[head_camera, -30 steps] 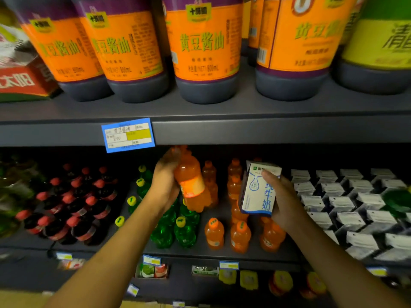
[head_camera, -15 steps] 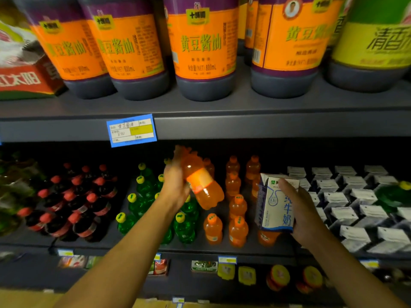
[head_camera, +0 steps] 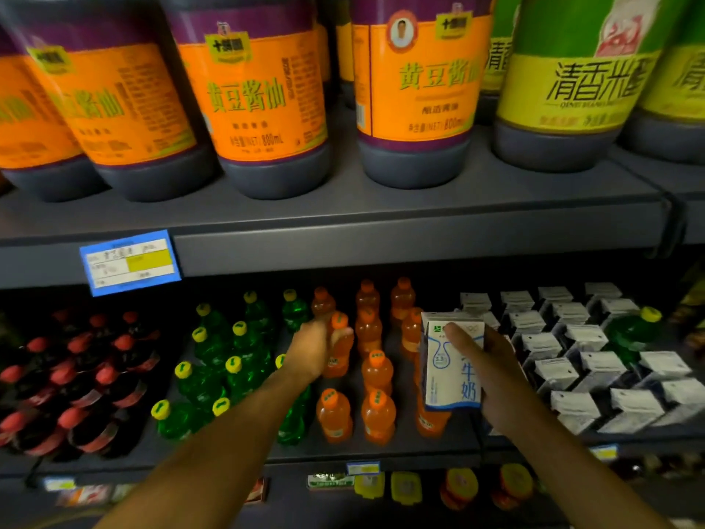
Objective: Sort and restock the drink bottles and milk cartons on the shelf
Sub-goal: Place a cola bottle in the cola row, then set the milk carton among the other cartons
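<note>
My left hand (head_camera: 311, 347) grips an orange soda bottle (head_camera: 340, 347) that stands upright in the left orange row on the lower shelf (head_camera: 381, 458). My right hand (head_camera: 492, 372) holds a white and blue milk carton (head_camera: 450, 362) in front of the orange bottles (head_camera: 375, 376), thumb across its front face. To the right lie rows of milk cartons (head_camera: 595, 360), and one green bottle (head_camera: 631, 332) stands among them. Left of the orange rows are green bottles (head_camera: 225, 360) and red-capped dark bottles (head_camera: 87, 376).
The upper shelf (head_camera: 343, 223) carries large soy sauce jugs (head_camera: 263, 101) with orange labels and green-labelled jugs (head_camera: 576, 82). A blue price tag (head_camera: 129, 261) hangs on its front edge. Small packets (head_camera: 404, 486) lie on the shelf below.
My left hand has lowered the tilted orange bottle and stood it upright in the orange row. My right hand with the carton has stayed in front of the shelf. The view shifted right.
</note>
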### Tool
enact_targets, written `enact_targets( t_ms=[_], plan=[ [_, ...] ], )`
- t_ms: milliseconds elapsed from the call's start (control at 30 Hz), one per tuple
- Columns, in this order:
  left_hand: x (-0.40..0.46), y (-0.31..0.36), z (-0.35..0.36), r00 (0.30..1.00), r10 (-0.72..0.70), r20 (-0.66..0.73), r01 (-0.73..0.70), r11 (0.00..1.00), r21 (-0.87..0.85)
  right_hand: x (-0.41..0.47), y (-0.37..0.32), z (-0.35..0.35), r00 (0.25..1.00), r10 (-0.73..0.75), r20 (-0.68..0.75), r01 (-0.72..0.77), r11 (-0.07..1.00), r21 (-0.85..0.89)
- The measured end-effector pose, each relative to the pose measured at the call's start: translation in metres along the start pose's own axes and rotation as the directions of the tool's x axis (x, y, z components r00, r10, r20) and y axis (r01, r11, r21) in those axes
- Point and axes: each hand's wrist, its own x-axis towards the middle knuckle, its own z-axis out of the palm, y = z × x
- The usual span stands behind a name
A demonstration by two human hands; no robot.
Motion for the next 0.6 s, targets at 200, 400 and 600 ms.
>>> enact_targets(
  t_ms=[200, 400, 600],
  plan=[
    [0.007, -0.026, 0.02, 0.994, -0.089, 0.065, 0.079, 0.986, 0.145, 0.004, 0.008, -0.006, 0.999, 0.041, 0.003, -0.041, 0.999, 0.029],
    [0.004, -0.034, 0.035, 0.985, -0.172, 0.033, 0.16, 0.96, 0.229, 0.004, 0.011, -0.008, 0.997, 0.079, 0.01, -0.079, 0.995, 0.062],
    [0.006, -0.033, 0.041, 0.986, -0.15, 0.069, 0.119, 0.936, 0.33, 0.001, 0.011, -0.009, 0.996, 0.087, -0.019, -0.085, 0.992, 0.098]
  ],
)
